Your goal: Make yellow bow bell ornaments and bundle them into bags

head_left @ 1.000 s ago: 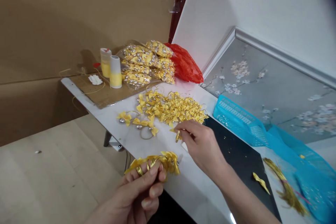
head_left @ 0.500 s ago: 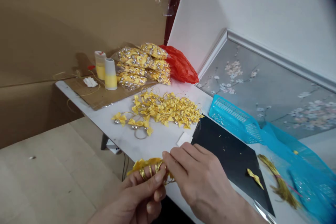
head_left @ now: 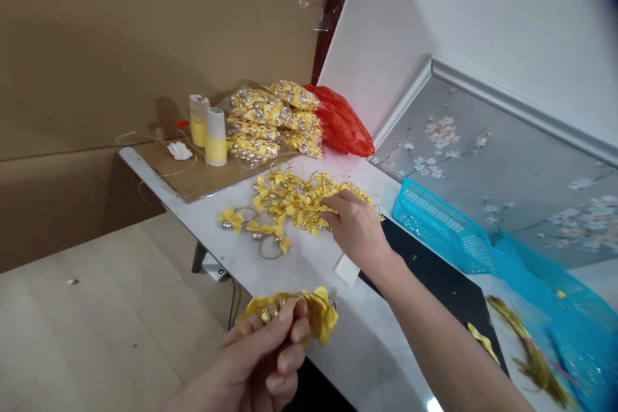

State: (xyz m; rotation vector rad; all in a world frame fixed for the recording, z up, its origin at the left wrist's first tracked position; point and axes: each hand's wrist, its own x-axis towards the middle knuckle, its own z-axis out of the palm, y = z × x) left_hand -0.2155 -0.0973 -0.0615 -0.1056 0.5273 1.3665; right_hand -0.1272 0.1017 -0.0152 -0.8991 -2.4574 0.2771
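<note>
Probably soft, light bows (head_left: 322,317), best held by loops (head_left: 265,315), fill our pinching left hand (head_left: 263,347); beyond it, half-curled right hand (head_left: 358,230), hold unclear

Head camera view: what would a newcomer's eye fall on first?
The heap of yellow bows on the white table stands out first, with the right hand over its right part. Nearer the camera, the left hand grips a bunch of yellow bows. Beyond the heap, a bright red bag sits beside stuffed clear packets.
</note>
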